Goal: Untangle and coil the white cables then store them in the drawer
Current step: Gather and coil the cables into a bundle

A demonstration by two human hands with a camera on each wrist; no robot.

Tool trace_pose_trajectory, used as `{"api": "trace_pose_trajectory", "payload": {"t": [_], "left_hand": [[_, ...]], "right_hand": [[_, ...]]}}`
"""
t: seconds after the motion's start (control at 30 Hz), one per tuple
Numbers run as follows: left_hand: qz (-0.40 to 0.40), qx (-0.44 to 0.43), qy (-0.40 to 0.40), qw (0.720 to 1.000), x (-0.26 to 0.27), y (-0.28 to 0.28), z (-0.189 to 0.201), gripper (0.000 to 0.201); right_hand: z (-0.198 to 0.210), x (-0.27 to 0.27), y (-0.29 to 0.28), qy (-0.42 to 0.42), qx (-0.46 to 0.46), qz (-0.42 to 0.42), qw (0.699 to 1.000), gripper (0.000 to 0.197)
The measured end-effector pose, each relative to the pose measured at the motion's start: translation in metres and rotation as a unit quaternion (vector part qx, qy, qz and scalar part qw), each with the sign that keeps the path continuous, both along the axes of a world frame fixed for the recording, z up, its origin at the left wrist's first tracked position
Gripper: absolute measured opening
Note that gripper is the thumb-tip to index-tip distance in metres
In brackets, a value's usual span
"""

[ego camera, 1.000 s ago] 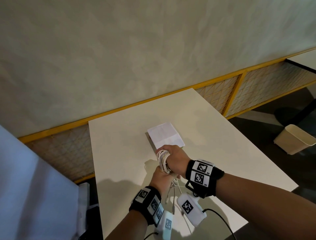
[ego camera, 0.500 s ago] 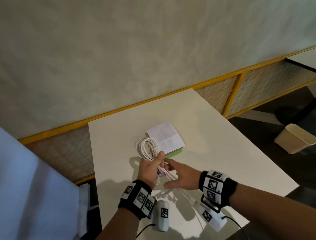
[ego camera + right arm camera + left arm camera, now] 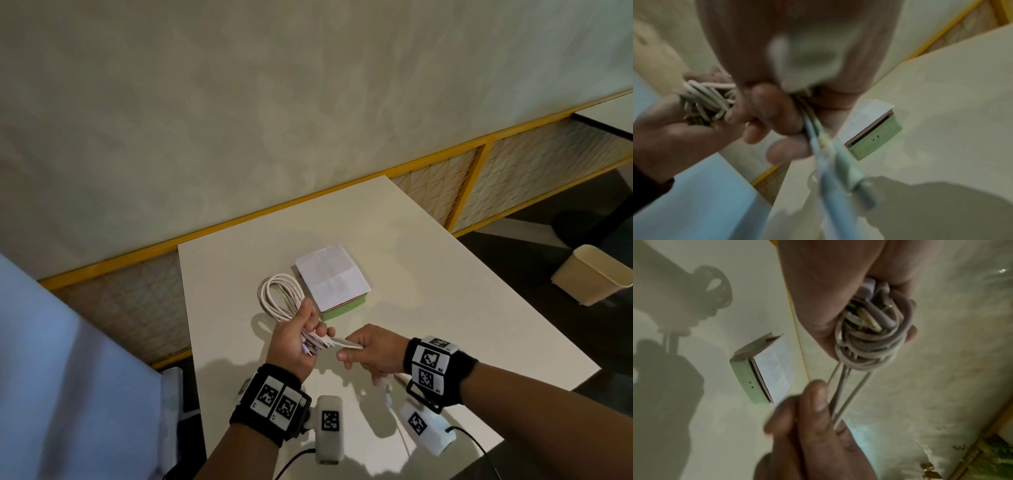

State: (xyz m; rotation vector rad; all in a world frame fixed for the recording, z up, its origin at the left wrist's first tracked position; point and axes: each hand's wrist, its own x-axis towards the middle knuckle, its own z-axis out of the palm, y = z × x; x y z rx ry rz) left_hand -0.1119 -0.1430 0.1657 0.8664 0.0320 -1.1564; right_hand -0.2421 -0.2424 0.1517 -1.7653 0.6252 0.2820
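A bundle of white cables is looped into a coil above the white table. My left hand grips the coil at its near end; the left wrist view shows the coiled cables bunched in its palm with a white plug at the top. My right hand holds the loose cable strands that run out of the coil, just right of the left hand. The loose strands trail down past its fingers, blurred. No drawer is in view.
A green box with folded white paper on top lies on the table just beyond the hands. A beige bin stands on the floor at right. A yellow-framed mesh rail runs along the wall. Pale blue fabric fills the left.
The left hand took over the coil from the right hand and lifted it out to the left. The right hand slid back along the loose strands and now grips them.
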Motion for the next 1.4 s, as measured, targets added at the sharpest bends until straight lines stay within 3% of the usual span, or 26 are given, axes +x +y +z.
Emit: {"api": "trace_pose_trajectory", "payload": {"t": [0.1,0.23,0.3,0.43,0.5,0.57,0.7,0.8,0.93,1.1,1.2,1.3,1.4], "left_hand": [[-0.018,0.026,-0.024,0.999,0.002,0.005,-0.009,0.033],[-0.047,0.080,-0.103,0.990,0.005,0.009,-0.022,0.036],[-0.059,0.113,-0.139,0.982,0.007,0.012,-0.028,0.033],[-0.092,0.146,-0.181,0.968,0.008,0.021,-0.038,0.034],[-0.127,0.150,-0.207,0.958,0.006,0.024,-0.042,0.035],[-0.169,0.159,-0.238,0.943,0.003,0.026,-0.044,0.036],[-0.243,0.141,-0.273,0.920,-0.006,0.026,-0.042,0.037],[-0.279,0.113,-0.315,0.900,-0.015,0.024,-0.039,0.022],[-0.282,0.132,-0.335,0.889,-0.022,0.023,-0.042,0.019],[-0.265,0.176,-0.311,0.895,-0.031,0.019,-0.046,0.019],[-0.272,0.169,-0.275,0.907,-0.030,0.018,-0.044,0.018],[-0.258,0.194,-0.271,0.907,-0.024,0.020,-0.047,0.019],[-0.261,0.204,-0.247,0.911,-0.021,0.027,-0.054,0.023]], "right_hand": [[0.009,-0.001,-0.008,0.045,-0.100,0.055,0.992,0.038],[0.017,-0.002,-0.014,0.071,-0.191,0.137,0.969,0.031],[0.021,-0.004,-0.015,0.097,-0.239,0.190,0.947,0.021],[0.029,-0.003,-0.018,0.162,-0.349,0.239,0.892,0.034],[0.034,0.003,-0.016,0.154,-0.397,0.266,0.865,0.036],[0.040,0.009,-0.014,0.131,-0.415,0.279,0.856,0.036],[0.053,0.019,-0.010,0.102,-0.404,0.279,0.865,0.034],[0.056,0.024,-0.006,0.056,-0.367,0.253,0.893,0.026],[0.054,0.026,-0.001,0.008,-0.321,0.216,0.922,0.022],[0.053,0.031,0.001,0.007,-0.353,0.191,0.916,0.032],[0.054,0.031,-0.003,0.024,-0.377,0.205,0.903,0.026],[0.054,0.026,-0.014,-0.013,-0.348,0.205,0.915,0.028],[0.054,0.018,-0.026,-0.080,-0.295,0.122,0.944,0.039]]}}
